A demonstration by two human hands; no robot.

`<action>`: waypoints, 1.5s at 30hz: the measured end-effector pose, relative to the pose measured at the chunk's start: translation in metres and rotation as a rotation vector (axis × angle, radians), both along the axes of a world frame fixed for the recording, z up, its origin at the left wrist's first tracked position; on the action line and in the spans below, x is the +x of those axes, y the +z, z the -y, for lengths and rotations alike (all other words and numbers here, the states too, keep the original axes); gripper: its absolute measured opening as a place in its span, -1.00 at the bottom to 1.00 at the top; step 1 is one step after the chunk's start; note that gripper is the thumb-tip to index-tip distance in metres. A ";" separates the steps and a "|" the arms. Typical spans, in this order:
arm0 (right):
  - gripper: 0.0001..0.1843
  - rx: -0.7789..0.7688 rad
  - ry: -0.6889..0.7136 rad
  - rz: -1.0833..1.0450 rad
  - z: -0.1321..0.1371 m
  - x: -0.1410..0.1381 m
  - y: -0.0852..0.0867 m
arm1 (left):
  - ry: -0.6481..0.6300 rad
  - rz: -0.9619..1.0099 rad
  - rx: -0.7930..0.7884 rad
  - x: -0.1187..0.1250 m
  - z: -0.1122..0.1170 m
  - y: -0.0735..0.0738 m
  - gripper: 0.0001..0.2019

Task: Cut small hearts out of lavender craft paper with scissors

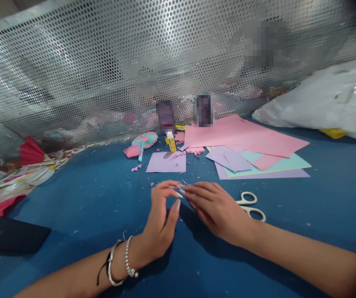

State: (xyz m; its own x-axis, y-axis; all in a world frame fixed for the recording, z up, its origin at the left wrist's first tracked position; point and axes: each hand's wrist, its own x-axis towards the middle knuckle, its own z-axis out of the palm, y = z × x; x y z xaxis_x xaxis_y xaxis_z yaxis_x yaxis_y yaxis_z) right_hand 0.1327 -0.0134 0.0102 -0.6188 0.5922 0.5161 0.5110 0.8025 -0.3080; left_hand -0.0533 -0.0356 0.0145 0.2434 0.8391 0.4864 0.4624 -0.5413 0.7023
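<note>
My left hand [162,219] is curled, its thumb and fingers brought near each other, with bracelets on the wrist. My right hand [213,205] reaches in from the other side, palm down, fingers pressed together. The fingertips of both hands meet over the table around a tiny lavender and pale teal piece [180,191], apparently paper, mostly hidden by the fingers. White-handled scissors [248,198] lie beside my right hand, their blades hidden behind it. Beyond the hands is a lavender paper sheet [167,163], with a yellow glue stick [170,142] standing at its far edge.
A teal and pink pleated paper fan [146,141] lies at the back. Pink sheets [236,134] overlap teal and lavender paper at right. A white plastic bag [323,99] rests against the perforated metal panel [103,62]. A dark flat object [13,235] lies at left. Paper scraps dot the blue table [97,186].
</note>
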 end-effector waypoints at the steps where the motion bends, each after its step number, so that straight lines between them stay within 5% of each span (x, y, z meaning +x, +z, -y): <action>1: -0.58 0.026 -0.022 -0.051 0.001 0.001 0.003 | 0.075 0.065 -0.012 0.001 -0.001 0.000 -0.89; 3: -0.49 0.093 -0.037 -0.136 0.002 0.004 0.006 | 0.124 0.192 -0.137 0.002 -0.004 -0.002 -0.84; 7: -0.47 0.117 0.082 -0.038 0.003 0.004 0.008 | -0.129 0.284 -0.519 0.003 -0.010 -0.006 -0.64; 11: -0.54 0.031 0.147 0.086 0.001 0.000 0.004 | -0.171 0.257 -0.632 0.003 -0.012 -0.005 -0.66; 23: -0.51 -0.147 0.160 -0.136 0.003 0.005 0.009 | -0.123 0.027 -0.328 -0.002 -0.004 -0.002 -0.72; 31: -0.85 -0.147 0.114 -0.333 -0.001 0.005 0.004 | -0.275 -0.125 -0.270 0.002 -0.003 0.001 -0.76; 39: -0.89 0.084 0.076 -0.273 -0.003 0.006 0.000 | -0.154 0.166 -0.628 0.003 -0.015 -0.003 -0.56; 45: -0.91 0.020 0.017 -0.281 -0.006 0.004 -0.002 | -0.094 0.301 -0.638 0.003 -0.017 0.002 -0.69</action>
State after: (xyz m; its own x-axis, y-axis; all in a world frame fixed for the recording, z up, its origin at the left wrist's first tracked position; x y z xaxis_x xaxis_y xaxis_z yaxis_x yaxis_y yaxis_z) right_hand 0.1366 -0.0076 0.0084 -0.4597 0.5709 0.6802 0.3942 0.8175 -0.4198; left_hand -0.0505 -0.0188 0.0165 0.2612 0.9647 -0.0351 0.1702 -0.0102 0.9854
